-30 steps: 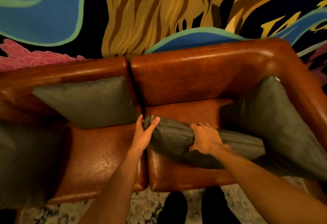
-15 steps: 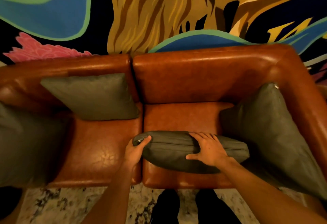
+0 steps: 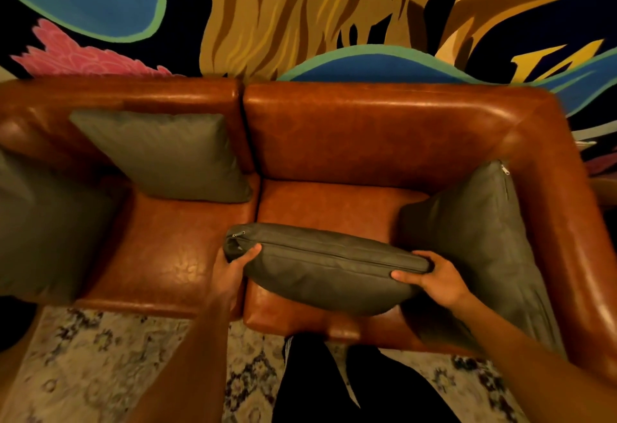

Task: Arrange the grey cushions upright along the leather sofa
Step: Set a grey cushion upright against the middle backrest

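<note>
Brown leather sofa [image 3: 367, 142] on a patterned rug [image 3: 100, 356], carrying four grey cushions: two [image 3: 167, 155] [image 3: 43, 229] leaning left, one [image 3: 474, 239] right, one [image 3: 327, 269] on edge at the front.

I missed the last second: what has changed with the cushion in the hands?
The right hand slid from the middle cushion's centre to its right end; the left hand now grips the left end. The cushion came toward the seat's front edge. The other cushions stayed.

Both hands [image 3: 337, 270] gripping grey cushion [image 3: 329, 275] ends.
</note>
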Demonstrator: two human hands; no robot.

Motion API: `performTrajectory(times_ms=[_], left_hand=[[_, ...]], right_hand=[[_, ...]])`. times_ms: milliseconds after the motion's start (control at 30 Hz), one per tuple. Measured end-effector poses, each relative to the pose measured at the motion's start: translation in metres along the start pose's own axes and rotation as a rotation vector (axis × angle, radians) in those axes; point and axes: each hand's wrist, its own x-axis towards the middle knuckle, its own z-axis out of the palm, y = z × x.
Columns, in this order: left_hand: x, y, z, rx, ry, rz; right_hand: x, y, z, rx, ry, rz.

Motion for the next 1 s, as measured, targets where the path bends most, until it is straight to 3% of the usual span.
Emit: performTrajectory(times_ms=[133, 233, 367, 733, 1000], left_hand=[[0.000, 0.002, 0.003, 0.127, 0.112, 0.040], [0.008, 0.007, 0.005, 0.194, 0.129, 0.065], [0.027, 0.025, 0.012, 0.212, 0.046, 0.118], [0.106, 0.105, 0.034, 0.290, 0.013, 0.290], [0.173, 0.149, 0.053, 0.213, -0.078, 0.141]], right_hand=[[-0.013, 0.013, 0.028, 0.388, 0.030, 0.058], [-0.016, 0.004, 0.043, 0.506, 0.038, 0.065], [0.001, -0.021, 0.038, 0.546, 0.097, 0.077], [0.078, -0.107, 0.010, 0.603, 0.298, -0.048], [0.131, -0.163, -0.006, 0.621, 0.251, -0.046]])
